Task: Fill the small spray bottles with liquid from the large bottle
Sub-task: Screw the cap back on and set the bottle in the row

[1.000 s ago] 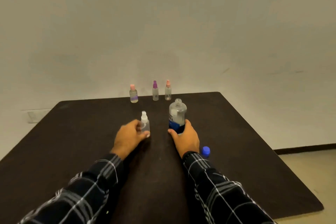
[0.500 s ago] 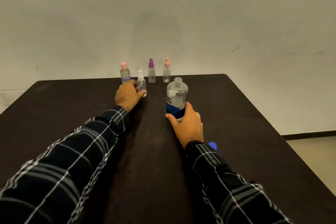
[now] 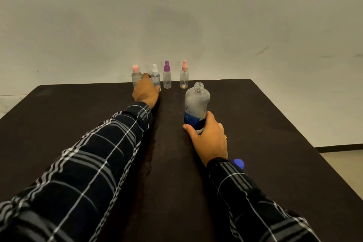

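Left fingers (image 3: pixel 152 84) clasp white-capped spray bottle (image 3: pixel 155 76); right fingers (image 3: pixel 209 118) grip large bottle (image 3: pixel 196 104) (uncapped)

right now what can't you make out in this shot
Head view, the only one:
- White-capped spray bottle: lower body hidden by the left hand; grip unclear.
- Large bottle: label text cut off by its curve; base hidden by the right hand.
- Blue cap: partly behind the right sleeve.
- Fill levels of the small bottles: too small.

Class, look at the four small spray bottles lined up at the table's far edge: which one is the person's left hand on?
The white-topped bottle, second from the left. The left hand wraps its base; the other three stand untouched.
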